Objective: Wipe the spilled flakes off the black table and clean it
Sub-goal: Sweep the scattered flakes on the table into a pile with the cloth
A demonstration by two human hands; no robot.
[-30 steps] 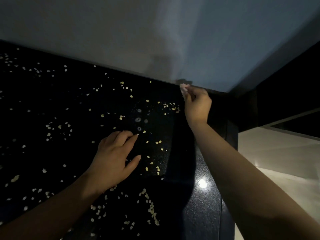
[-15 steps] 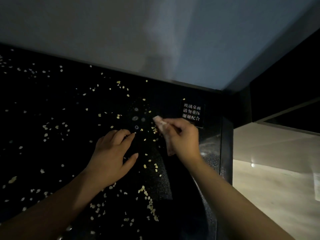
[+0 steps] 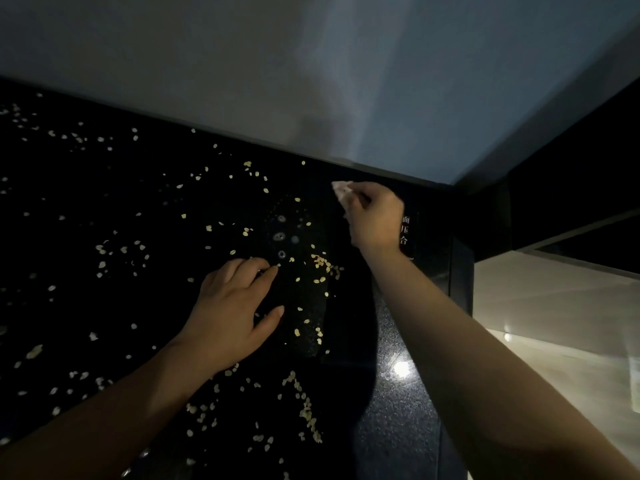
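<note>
Pale flakes [image 3: 320, 262] scattered across glossy black table [image 3: 156, 306]; white wipe [image 3: 341, 188] near far edge.

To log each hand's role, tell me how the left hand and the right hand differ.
The left hand lies palm down on the table and holds nothing; the right hand pinches a pale wipe. The left hand is among the flakes mid-table; the right hand is farther back, near the wall and a label. Both are bare and over the table.

Flakes [image 3: 322, 263] scattered over table [image 3: 398, 427]; left hand [image 3: 235, 313] on table middle; right hand [image 3: 375, 220], cloth [image 3: 341, 188] in it, behind, near wall [image 3: 311, 81].
</note>
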